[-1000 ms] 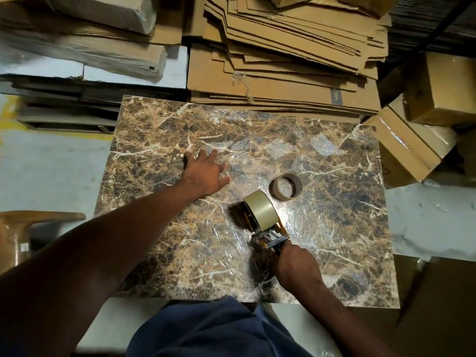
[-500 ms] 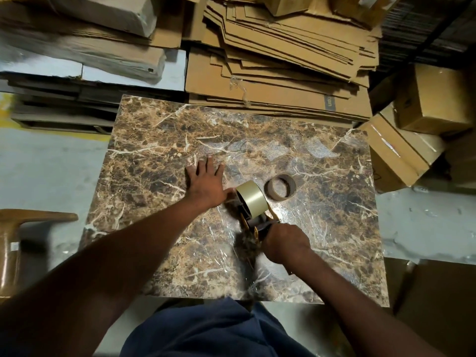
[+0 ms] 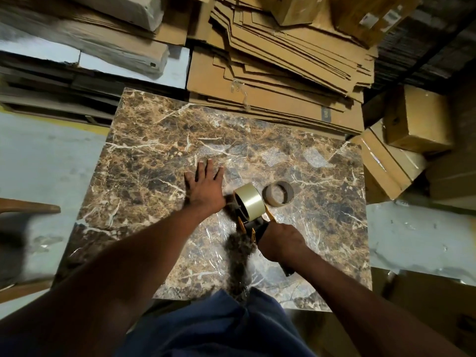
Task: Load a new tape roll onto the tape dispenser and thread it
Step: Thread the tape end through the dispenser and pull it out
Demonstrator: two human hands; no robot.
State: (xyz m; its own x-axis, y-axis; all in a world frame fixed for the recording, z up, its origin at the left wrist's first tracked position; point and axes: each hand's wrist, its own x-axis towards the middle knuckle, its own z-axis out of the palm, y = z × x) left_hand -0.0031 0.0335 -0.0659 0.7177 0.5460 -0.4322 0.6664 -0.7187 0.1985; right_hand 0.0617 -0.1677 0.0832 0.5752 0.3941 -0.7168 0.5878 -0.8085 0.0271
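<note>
A black and orange tape dispenser (image 3: 253,225) stands on the brown marble tabletop (image 3: 159,140) with a full tan tape roll (image 3: 249,200) mounted on its hub. My right hand (image 3: 280,242) grips the dispenser's handle from the near side. My left hand (image 3: 204,186) lies flat on the tabletop with fingers spread, its edge right beside the roll. An empty cardboard tape core (image 3: 278,193) lies flat just right of the roll. Where the tape's free end runs is hidden.
Stacks of flattened cardboard (image 3: 278,73) lie beyond the table's far edge. Closed cartons (image 3: 417,119) are piled to the right. A wooden chair part (image 3: 28,207) juts in at the left. Pieces of clear tape (image 3: 315,157) stick to the tabletop.
My right hand pushed the dispenser forward across the tabletop, toward my left hand and the empty core. The left hand stayed flat on the table.
</note>
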